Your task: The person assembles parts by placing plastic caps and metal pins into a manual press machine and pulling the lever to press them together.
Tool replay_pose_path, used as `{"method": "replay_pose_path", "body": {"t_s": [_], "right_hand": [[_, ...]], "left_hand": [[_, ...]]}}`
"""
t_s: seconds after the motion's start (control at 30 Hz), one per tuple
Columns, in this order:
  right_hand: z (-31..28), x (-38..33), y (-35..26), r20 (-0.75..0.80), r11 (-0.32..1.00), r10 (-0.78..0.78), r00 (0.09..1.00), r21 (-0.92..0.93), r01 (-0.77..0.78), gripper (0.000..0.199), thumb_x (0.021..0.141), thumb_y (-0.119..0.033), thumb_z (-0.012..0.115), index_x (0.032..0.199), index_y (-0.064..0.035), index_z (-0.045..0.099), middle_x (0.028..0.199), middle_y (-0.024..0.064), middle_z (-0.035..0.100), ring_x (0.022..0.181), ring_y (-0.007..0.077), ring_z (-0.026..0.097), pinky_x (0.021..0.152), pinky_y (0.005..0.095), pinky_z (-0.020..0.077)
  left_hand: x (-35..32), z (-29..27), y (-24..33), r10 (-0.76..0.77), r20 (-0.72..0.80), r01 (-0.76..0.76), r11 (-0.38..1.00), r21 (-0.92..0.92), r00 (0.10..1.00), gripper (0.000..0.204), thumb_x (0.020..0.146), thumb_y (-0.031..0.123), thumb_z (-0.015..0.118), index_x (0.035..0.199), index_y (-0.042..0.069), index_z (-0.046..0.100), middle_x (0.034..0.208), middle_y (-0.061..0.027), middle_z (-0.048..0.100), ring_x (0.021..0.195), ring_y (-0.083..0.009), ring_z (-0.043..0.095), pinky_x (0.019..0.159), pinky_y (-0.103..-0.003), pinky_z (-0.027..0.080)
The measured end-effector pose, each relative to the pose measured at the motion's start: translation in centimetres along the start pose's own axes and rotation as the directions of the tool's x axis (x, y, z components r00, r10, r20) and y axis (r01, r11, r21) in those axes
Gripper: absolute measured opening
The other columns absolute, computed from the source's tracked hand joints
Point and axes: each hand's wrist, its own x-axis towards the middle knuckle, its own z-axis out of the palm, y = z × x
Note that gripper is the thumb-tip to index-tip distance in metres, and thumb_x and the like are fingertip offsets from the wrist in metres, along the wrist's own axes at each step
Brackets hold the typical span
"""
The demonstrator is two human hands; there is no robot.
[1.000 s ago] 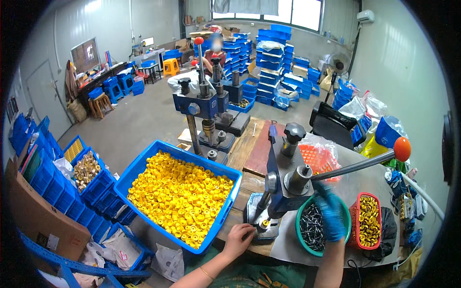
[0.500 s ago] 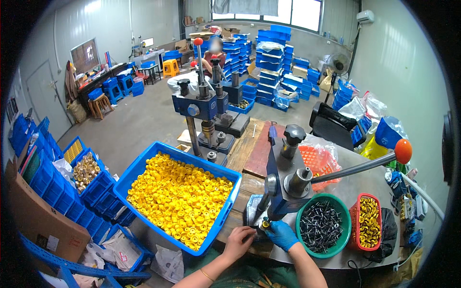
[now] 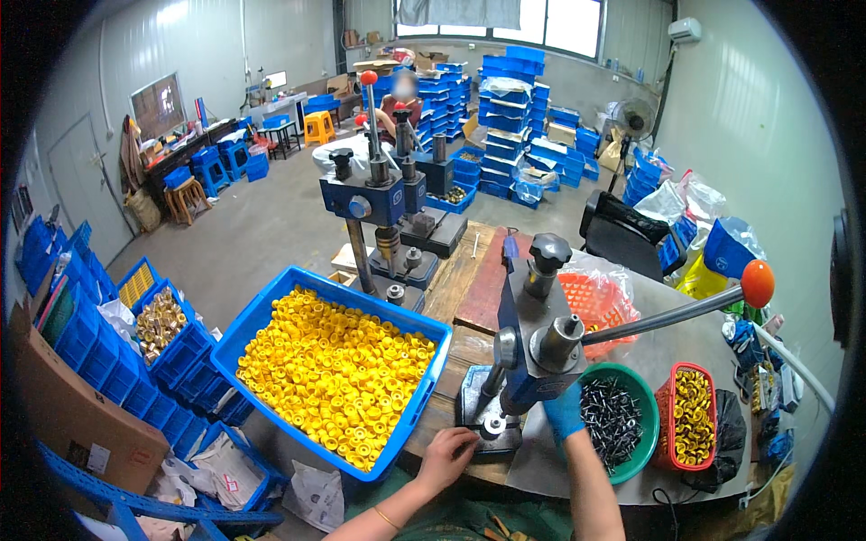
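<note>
My left hand (image 3: 448,456) is bare, its fingers curled together beside the base (image 3: 499,436) of a hand press; whatever lies between the fingertips is too small to make out. On that base a round metal fixture (image 3: 492,425) shows bare. My right hand (image 3: 566,415), in a blue glove, is right of the fixture, at the left rim of a green bowl (image 3: 651,424) of dark metal screw-like pieces (image 3: 609,419). The press head (image 3: 538,347) hides its fingers. A press lever with an orange knob (image 3: 757,283) reaches out to the right.
On my left a blue crate (image 3: 236,383) holds many yellow caps (image 3: 338,379). A red basket (image 3: 662,424) of yellow-and-brass pieces stands right of the bowl. Beyond are another press (image 3: 363,200), an orange basket (image 3: 591,302), stacked blue crates (image 3: 510,113) and a seated person (image 3: 410,108).
My right hand has moved right, away from the press fixture to the bowl's edge. The yellow piece seen at the fixture is gone from there. My left hand has stayed nearly still.
</note>
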Motion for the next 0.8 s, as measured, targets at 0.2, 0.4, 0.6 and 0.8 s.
{"method": "replay_pose_path", "body": {"t_s": [0.2,0.4,0.6,0.8], "right_hand": [[-3.0,9.7,6.2,-0.163,0.997,-0.008,0.987,0.077,0.02,0.033,0.076,-0.003,0.056,0.108,-0.0041,0.051,0.093,0.0185,0.059,0.085,0.03,0.058,0.072,0.0358,0.0455],[-3.5,10.9,8.9,0.002,0.763,0.108,0.994,-0.642,-0.081,0.035,0.081,-0.024,0.054,0.112,-0.008,0.051,0.088,0.0179,0.059,0.085,0.0293,0.057,0.077,0.0393,0.0422],[-2.8,9.8,8.3,0.035,0.643,-0.127,0.991,-0.758,0.109,0.024,0.083,-0.027,0.045,0.084,-0.0084,0.059,0.073,0.0152,0.06,0.07,0.0326,0.056,0.068,0.0448,0.0401],[-2.6,9.4,7.5,0.032,0.594,-0.255,0.966,-0.783,0.183,0.021,0.079,-0.025,0.045,0.072,-0.0084,0.056,0.069,0.0147,0.057,0.069,0.0329,0.055,0.065,0.0446,0.0403]], "left_hand": [[-0.2,0.1,0.3,-0.017,0.007,0.017,1.0,0.002,1.0,0.016,0.073,0.006,0.062,0.088,0.005,0.062,0.092,-0.0096,0.059,0.087,-0.0268,0.055,0.076,-0.033,0.045],[-0.4,-0.2,0.3,-0.029,0.018,0.029,0.999,0.015,0.999,0.015,0.072,0.006,0.062,0.087,0.005,0.062,0.091,-0.0099,0.059,0.086,-0.0269,0.055,0.075,-0.033,0.045],[-0.7,-0.1,-0.1,-0.029,0.031,0.028,0.999,0.022,0.999,0.016,0.072,0.006,0.063,0.088,0.004,0.061,0.092,-0.0095,0.06,0.088,-0.0262,0.056,0.077,-0.033,0.045],[-1.3,0.7,0.1,-0.055,0.05,0.056,0.998,-0.023,0.997,0.015,0.073,0.007,0.062,0.089,0.006,0.062,0.093,-0.0102,0.059,0.088,-0.027,0.055,0.077,-0.034,0.045]]}}
